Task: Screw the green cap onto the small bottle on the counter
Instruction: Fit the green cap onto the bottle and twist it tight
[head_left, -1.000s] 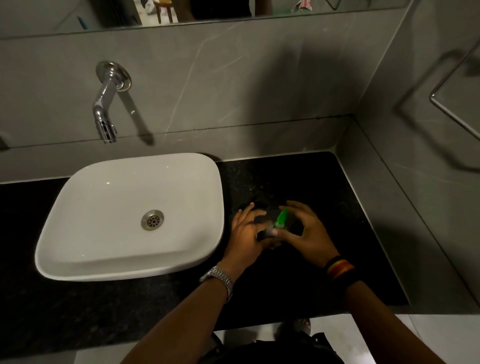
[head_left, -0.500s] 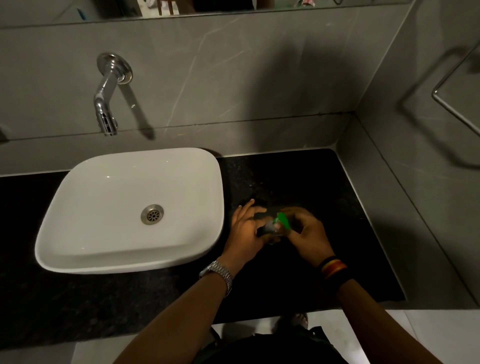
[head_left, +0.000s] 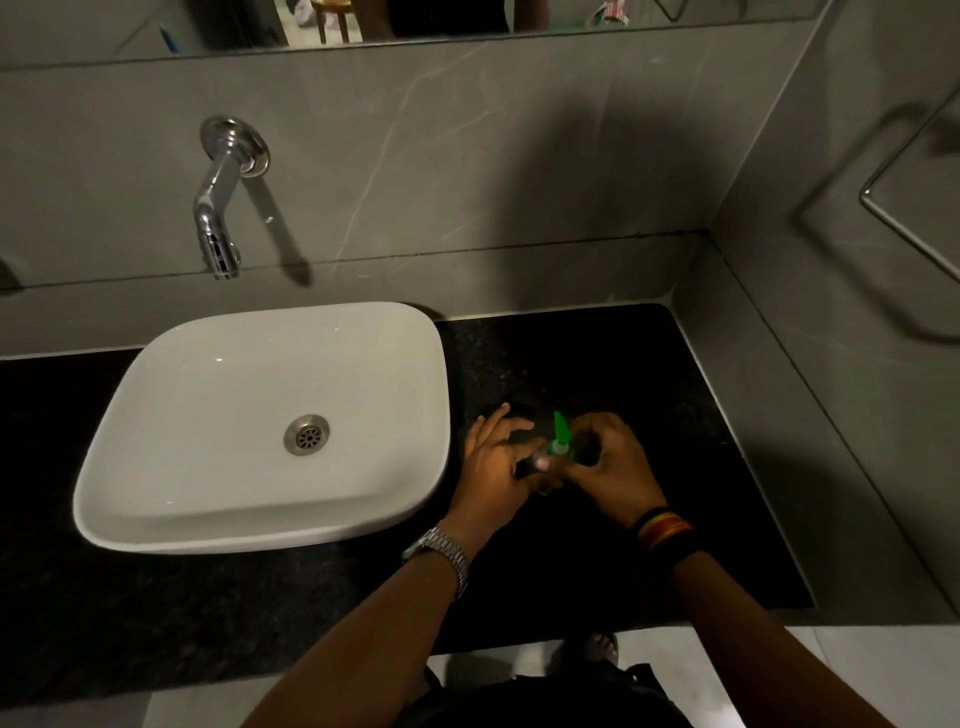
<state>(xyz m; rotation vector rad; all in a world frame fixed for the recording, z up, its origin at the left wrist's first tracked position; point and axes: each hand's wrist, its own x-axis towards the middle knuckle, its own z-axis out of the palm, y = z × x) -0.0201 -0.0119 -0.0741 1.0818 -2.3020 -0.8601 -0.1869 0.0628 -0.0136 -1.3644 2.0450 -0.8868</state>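
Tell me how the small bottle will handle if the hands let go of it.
The bottle looks small and narrow, so probably light and apt to tip. The tall pointed green cap likely makes it top-heavy. The polished counter may let it slide.

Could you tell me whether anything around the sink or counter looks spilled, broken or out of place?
Nothing stands out. The sink and counter look dry and undamaged, and both hands, left hand and right hand, are at the green cap.
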